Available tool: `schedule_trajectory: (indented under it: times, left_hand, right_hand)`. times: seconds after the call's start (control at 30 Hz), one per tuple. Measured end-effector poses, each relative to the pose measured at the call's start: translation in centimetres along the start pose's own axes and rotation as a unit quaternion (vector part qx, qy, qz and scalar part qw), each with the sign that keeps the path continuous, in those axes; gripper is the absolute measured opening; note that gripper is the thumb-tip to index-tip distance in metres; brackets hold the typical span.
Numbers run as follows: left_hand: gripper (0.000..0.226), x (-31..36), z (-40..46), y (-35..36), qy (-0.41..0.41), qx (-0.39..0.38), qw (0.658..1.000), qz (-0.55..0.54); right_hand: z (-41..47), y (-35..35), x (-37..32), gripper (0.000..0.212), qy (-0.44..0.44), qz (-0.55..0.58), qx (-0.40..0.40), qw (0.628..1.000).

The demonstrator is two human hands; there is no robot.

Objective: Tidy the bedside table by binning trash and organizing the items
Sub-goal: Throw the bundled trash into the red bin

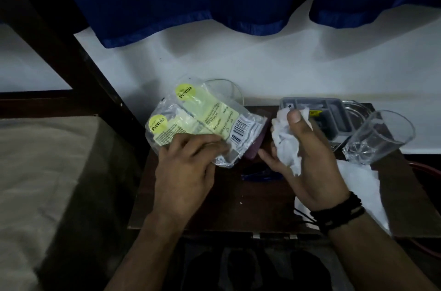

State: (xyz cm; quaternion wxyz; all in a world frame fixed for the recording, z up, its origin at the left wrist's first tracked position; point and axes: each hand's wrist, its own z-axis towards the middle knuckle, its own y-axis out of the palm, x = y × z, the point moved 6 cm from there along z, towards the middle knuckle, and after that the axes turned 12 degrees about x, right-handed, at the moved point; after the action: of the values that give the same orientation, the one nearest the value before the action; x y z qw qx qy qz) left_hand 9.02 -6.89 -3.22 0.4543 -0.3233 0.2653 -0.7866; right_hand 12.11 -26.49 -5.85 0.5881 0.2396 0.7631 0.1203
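Head cam looking down, so starting at the fingers: the left hand [183, 171] has its fingers curled over the bottom edge of two crinkly clear plastic wrappers [198, 121], thin shiny film with pale yellow-green panels, round yellow stickers and a barcode. They're held up just left of the grey organizer tray [317, 109], which I'll use as the landmark. The right hand [307, 159] is clenched round a crumpled white tissue [285, 140], thumb pressed on top, soft wrinkly paper bunched into a wad, right in front of the tray.

Progress-wise I'd say the trash is picked up but not binned yet, and I can't see any bin. So early-to-middle, as far as I can judge.

Still on the bedside table [238, 207], which is dark, smooth wood:
- a clear glass tumbler [379, 138] lying tipped over, just right of the tray, faceted near its base
- another clear glass [226, 90], round rim, left of the tray and mostly hidden behind the wrappers
- something flat and purple [256, 147], half covered by the wrappers, can't tell what it is
- a dark blue pen-like thing [257, 176] in front of the tray, too dim to be sure
- a flat sheet of white paper or tissue [358, 185], front-right of the tray

The tray itself is rigid plastic with compartments; contents are too dark to make out.
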Motion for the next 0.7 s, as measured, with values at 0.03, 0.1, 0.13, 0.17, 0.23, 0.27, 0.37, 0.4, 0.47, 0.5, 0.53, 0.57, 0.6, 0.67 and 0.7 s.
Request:
schedule_trajectory:
  times: [0.03,0.1,0.13,0.17,0.23,0.27,0.37,0.4,0.47,0.5,0.53,0.57,0.6,0.67,0.7]
  left_hand:
    - [0.041,0.1,0.0,0.0,0.002,0.006,1.000,0.009]
    - [0.037,0.7,0.0,0.1,0.021,0.017,0.999,0.020]
    - [0.033,1.3,-0.1,0.3,0.037,0.020,0.999,0.020]
    - [0.030,1.9,-0.2,0.5,0.055,0.025,0.998,0.014]
    - [0.024,2.9,-0.6,0.8,0.093,0.046,0.994,-0.017]
    - [0.023,3.3,-0.8,0.9,0.110,0.055,0.992,-0.036]
    - [0.022,3.8,-1.0,0.9,0.135,0.061,0.985,-0.089]
    - [0.022,4.0,-0.9,1.0,0.137,0.059,0.984,-0.101]
    - [0.024,4.5,-0.7,1.0,0.133,0.048,0.983,-0.113]
    - [0.024,4.7,-0.6,1.1,0.128,0.038,0.984,-0.114]
    - [0.025,4.7,-0.5,1.2,0.121,0.027,0.986,-0.115]
    - [0.027,4.7,-0.5,1.4,0.110,0.016,0.987,-0.118]
    - [0.031,4.4,-0.6,1.5,0.092,0.007,0.988,-0.126]
    - [0.042,3.8,-0.5,1.5,0.029,-0.007,0.986,-0.166]
    - [0.046,3.5,-0.4,1.4,-0.008,-0.008,0.981,-0.194]
  right_hand:
    - [-0.2,0.4,-0.2,0.069,0.000,0.011,-0.025,1.000]
    - [-0.8,1.6,-0.1,0.063,0.000,0.017,-0.073,0.997]
    - [-1.1,1.9,0.2,0.057,-0.006,0.004,-0.087,0.996]
    - [-1.2,2.1,0.5,0.051,-0.009,-0.019,-0.083,0.996]
    - [-1.6,2.5,1.1,0.052,0.010,-0.049,-0.101,0.994]
    - [-1.6,2.5,1.4,0.054,0.031,-0.048,-0.117,0.991]
    - [-1.6,1.9,1.9,0.052,0.123,-0.047,-0.142,0.981]
    - [-1.5,1.2,2.2,0.048,0.169,-0.026,-0.132,0.976]
    - [-0.5,0.0,2.6,0.031,0.256,0.042,-0.058,0.964]
    - [-0.2,-0.1,2.6,0.029,0.252,0.038,-0.074,0.964]
    - [-0.1,-0.1,2.5,0.037,0.219,0.016,-0.064,0.973]
    - [-0.2,0.2,1.9,0.049,0.134,-0.041,-0.049,0.989]
    - [-0.3,0.2,1.8,0.053,0.111,-0.057,-0.040,0.991]
    - [0.3,-1.3,1.6,0.043,0.105,-0.061,0.020,0.992]
    - [0.7,-2.2,1.7,0.035,0.111,-0.041,0.050,0.992]
